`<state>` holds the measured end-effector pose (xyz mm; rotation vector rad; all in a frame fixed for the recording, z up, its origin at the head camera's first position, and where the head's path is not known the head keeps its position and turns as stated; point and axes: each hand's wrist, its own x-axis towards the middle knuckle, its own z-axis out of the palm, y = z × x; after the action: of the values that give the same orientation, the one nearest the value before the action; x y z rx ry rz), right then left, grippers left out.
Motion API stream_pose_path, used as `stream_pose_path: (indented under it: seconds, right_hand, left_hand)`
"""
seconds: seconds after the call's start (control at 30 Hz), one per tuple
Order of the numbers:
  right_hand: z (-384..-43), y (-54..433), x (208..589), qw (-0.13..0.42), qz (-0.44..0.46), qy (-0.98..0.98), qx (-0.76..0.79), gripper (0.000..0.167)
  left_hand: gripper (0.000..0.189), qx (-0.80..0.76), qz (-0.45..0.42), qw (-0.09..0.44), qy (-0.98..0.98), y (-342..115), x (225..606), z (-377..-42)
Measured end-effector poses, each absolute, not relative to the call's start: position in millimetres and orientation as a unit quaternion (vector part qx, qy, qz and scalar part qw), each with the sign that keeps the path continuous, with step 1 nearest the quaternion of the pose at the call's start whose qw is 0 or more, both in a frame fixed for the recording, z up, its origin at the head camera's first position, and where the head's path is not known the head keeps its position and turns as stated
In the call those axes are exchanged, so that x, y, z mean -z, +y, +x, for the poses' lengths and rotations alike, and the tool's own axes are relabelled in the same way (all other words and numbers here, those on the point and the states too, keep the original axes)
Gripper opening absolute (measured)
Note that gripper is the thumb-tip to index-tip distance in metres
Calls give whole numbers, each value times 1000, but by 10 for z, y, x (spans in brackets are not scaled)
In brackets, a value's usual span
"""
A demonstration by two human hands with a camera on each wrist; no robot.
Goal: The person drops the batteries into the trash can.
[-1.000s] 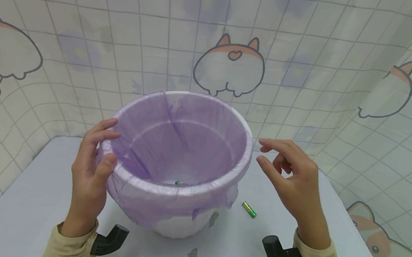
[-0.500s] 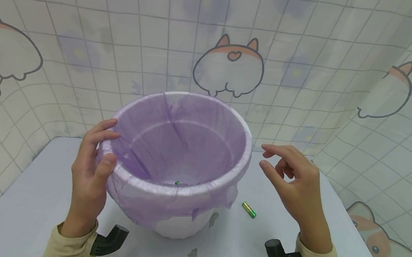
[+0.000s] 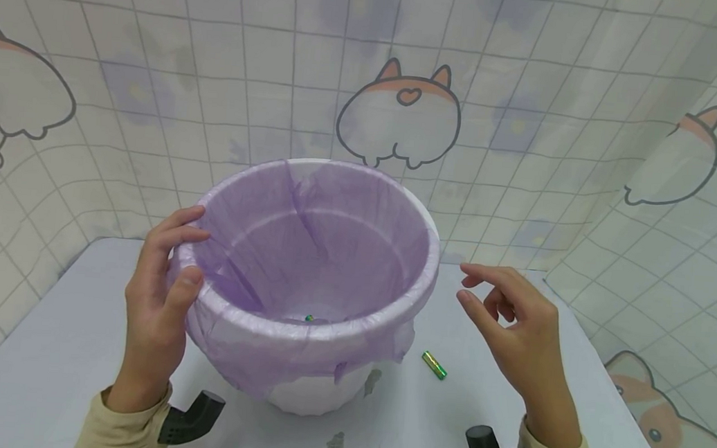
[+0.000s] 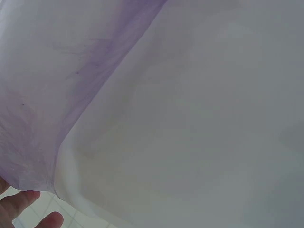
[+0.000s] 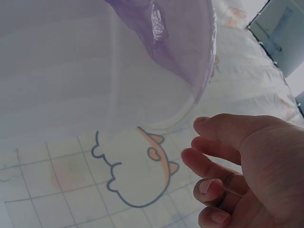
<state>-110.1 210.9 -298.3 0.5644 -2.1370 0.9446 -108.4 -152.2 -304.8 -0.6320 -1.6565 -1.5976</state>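
A white trash can (image 3: 315, 394) stands on the table, lined with a thin purple bag (image 3: 330, 270) folded over its rim. My left hand (image 3: 158, 304) grips the left side of that rim, with thumb and fingertips on the bag. In the left wrist view only some fingers (image 4: 19, 202) show, beside the can. To the right of the can my right hand (image 3: 520, 325) hovers with loosely bent fingers and holds nothing. Below and left of it a green and gold battery (image 3: 434, 365) lies on the table. Inside the can a small green end (image 3: 309, 318) shows, the rest hidden by the near rim.
The white table (image 3: 44, 341) meets a tiled-pattern curtain (image 3: 269, 72) with cartoon corgis at the back and sides. Two grey patches, one a small scrap (image 3: 334, 446), mark the tabletop near the can's base. Each wrist carries a black camera mount (image 3: 191, 419).
My right hand has drifted slightly down and to the right, away from the can's rim. The left hand, the can and the battery have stayed in place.
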Motion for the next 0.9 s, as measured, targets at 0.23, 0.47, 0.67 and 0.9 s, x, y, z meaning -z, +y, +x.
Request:
stream_pose_path:
  seconds: [0.23,0.47,0.67,0.9]
  right_hand:
    - [-1095,2155,3072,347,205,-838,-367,33]
    - [-1111,2195,3189,339,207,-842,-367,34]
    - [-1144,2231,3267,342,208,-844,-358,36]
    - [-1190,2264,3389,332,195,-851,-358,35]
  left_hand:
    - [34,618,-248,371,-647,-1530,3045,-1085]
    - [34,625,-250,364,-643,-1531,3051,-1081]
    - [35,623,-251,361,-647,-1532,3058,-1082]
    - [36,617,-251,363,-652,-1546,3060,-1083]
